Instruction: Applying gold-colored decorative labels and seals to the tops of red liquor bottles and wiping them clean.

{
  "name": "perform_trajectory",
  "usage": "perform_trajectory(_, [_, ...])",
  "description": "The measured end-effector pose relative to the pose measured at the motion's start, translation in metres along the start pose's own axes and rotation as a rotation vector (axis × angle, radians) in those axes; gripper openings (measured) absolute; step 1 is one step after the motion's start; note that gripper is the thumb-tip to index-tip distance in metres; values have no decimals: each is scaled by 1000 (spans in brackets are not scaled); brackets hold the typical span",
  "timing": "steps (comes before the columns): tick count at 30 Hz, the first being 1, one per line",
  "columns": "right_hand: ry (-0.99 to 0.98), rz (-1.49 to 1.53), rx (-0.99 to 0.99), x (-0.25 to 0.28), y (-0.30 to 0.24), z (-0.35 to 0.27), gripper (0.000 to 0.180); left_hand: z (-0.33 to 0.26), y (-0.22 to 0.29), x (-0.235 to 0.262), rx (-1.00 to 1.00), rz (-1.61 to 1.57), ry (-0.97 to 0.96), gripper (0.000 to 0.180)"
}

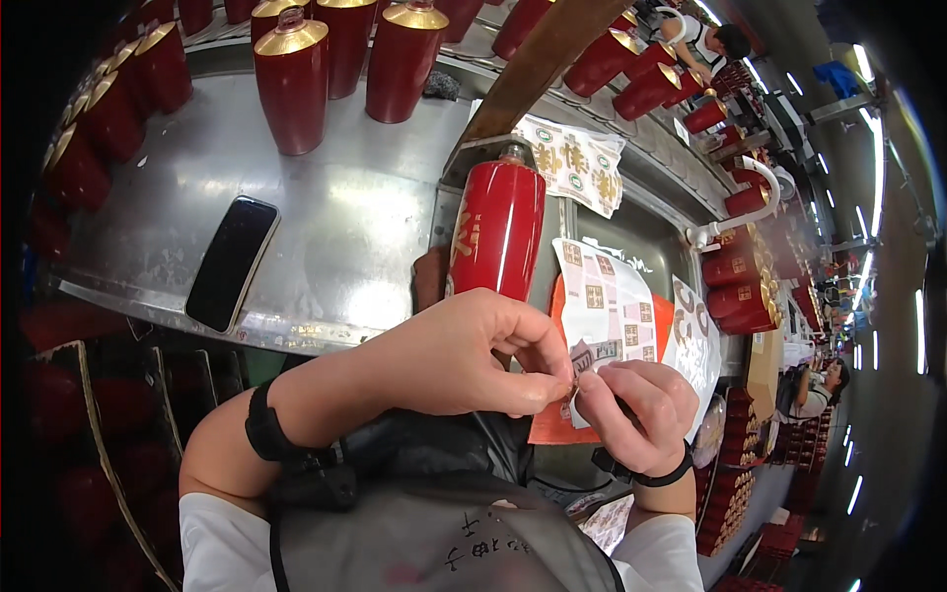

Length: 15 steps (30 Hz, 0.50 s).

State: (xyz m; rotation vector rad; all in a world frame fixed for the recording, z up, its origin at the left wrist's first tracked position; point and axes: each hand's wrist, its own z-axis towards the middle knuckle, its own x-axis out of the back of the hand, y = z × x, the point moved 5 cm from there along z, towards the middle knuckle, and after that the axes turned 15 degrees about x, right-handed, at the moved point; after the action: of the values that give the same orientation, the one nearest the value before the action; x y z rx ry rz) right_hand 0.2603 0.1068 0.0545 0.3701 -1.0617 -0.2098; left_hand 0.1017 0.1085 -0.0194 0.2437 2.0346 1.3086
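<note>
My left hand (488, 355) and my right hand (641, 409) meet fingertip to fingertip, both closed in a pinch. Between them is a small printed label (583, 362), pinkish with dark print; its lower end is hidden by the fingers. Below and behind it lies a white sheet of labels (617, 286) with square brown and gold prints, on top of an orange-red sheet (548, 426). Just beyond my left hand a glossy red bottle (505, 232) leans back, its clear neck pointing away and gold lettering on its left side.
A dark-screened phone (233, 264) lies on the metal table (340, 212). Red bottles with gold shoulders (292, 84) stand behind and at the left. More label sheets (572, 158) lie beyond the bottle. A white curved pipe (755, 202) rises at right. Other people (705, 44) work farther off.
</note>
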Motion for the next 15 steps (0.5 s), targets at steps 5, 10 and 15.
perform_trajectory(5, [6,-20,16,-2,-1,-1,26,0,-1,0,4,14,21,12])
perform_trajectory(10, [-3,-28,9,-2,-2,0,26,1,-2,0,-10,-6,10,11])
perform_trajectory(15, [-1,-18,8,-2,-3,1,25,3,-5,0,-30,-5,-15,10])
